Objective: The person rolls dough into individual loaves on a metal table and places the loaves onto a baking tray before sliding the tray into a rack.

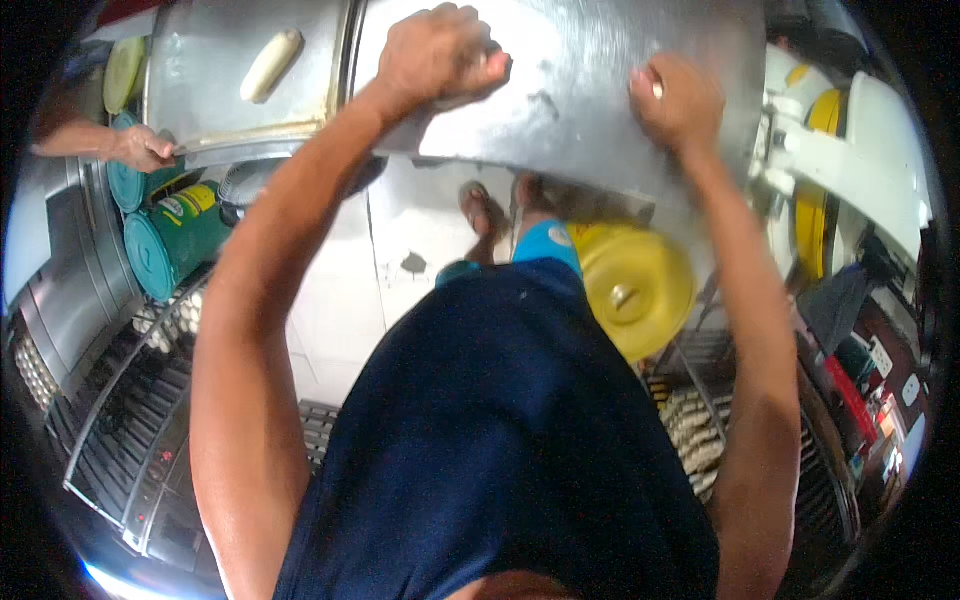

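Note:
My left hand [435, 58] is curled into a fist above the steel tabletop [560, 50], its thumb pointing right. Whatever its fingers may hold is hidden. Across the metal, my right hand [685, 105] is also closed, slightly smeared by motion. A small pale spot shows at its fingers; I cannot tell whether it is a nail or a bit of something. To the left of my left hand, a pale roll that looks like dough [271, 66] lies on a metal tray [205, 80]. Another person's hand [145, 149] is at that tray's near left corner.
Below the table's edge stands a yellow lidded bucket [640, 290], close to my legs. Green tubs [165, 250] stand at the left. A white machine [850, 150] is on the right. Metal racks [130, 420] with pale pieces flank me on both sides.

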